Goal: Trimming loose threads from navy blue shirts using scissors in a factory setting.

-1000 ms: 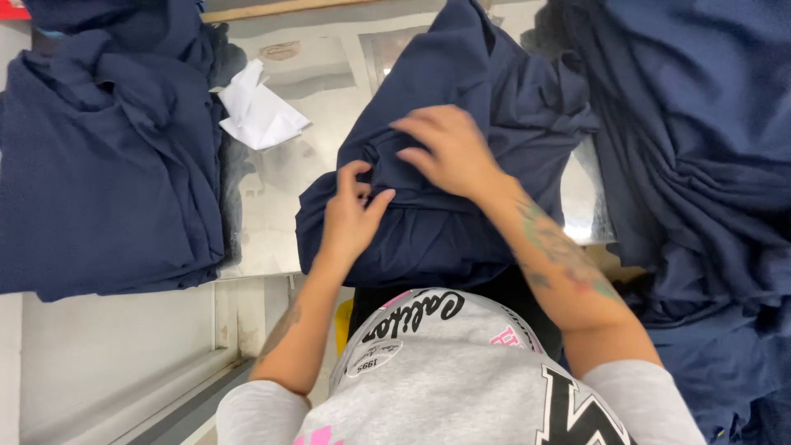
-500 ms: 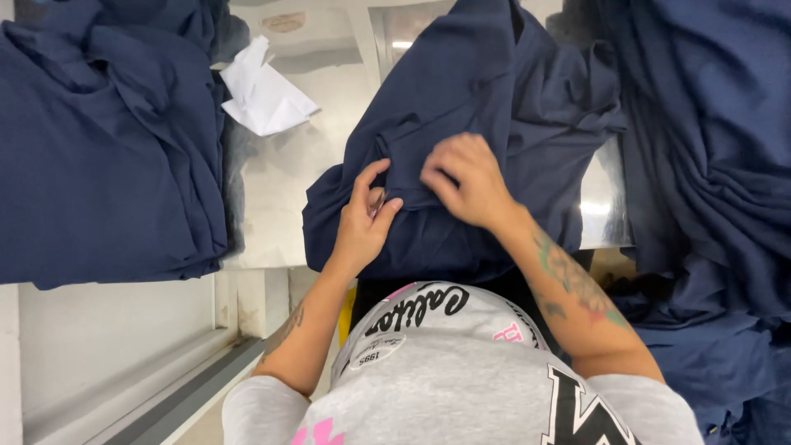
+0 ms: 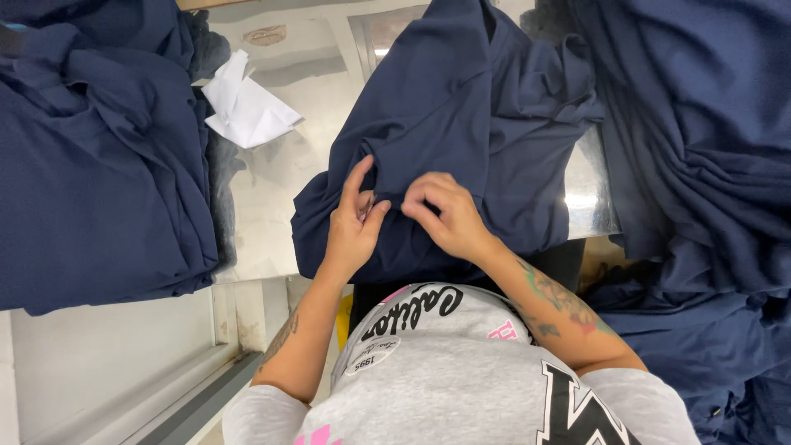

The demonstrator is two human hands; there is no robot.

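Note:
A dark navy garment [image 3: 470, 115] lies crumpled across a shiny metal table [image 3: 272, 198] right in front of me. My left hand [image 3: 353, 227] pinches a fold of the navy cloth between thumb and fingers near its lower left edge. My right hand [image 3: 445, 216] sits just beside it, fingers curled and gripping the same garment's fabric. The two hands almost touch. My forearms reach up from a grey printed shirt at the bottom of the view.
A stack of navy garments [image 3: 91, 156] fills the left side. A larger heap of navy fabric [image 3: 700, 165] hangs on the right. A crumpled white paper [image 3: 247, 107] lies on the table behind the hands. A pale ledge [image 3: 107, 363] is at lower left.
My right hand has slid down and left across the garment toward my left hand. Both hands now pinch the fabric close together, and the cloth has bunched up there.

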